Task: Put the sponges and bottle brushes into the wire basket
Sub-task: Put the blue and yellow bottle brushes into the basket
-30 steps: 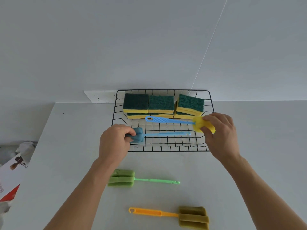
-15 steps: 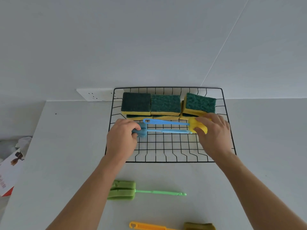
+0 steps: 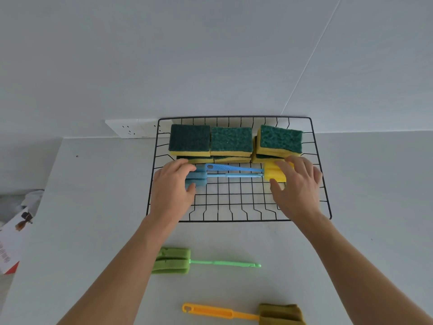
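Sponges point(image 3: 230, 141) fill the black wire basket's point(image 3: 326, 184) back row; both hands point(image 3: 173, 186) point(image 3: 297, 184) have pushed 2 blue-handled brushes point(image 3: 234, 172) against them — fingers loosening, 2 brushes point(image 3: 206, 263) point(image 3: 243, 314) remain outside.

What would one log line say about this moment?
left hand: on blue brush | right hand: on yellow brush | both in wire basket | green brush, orange brush: outside

Two bare, sleeveless forearms point(image 3: 131, 266), no jewellery
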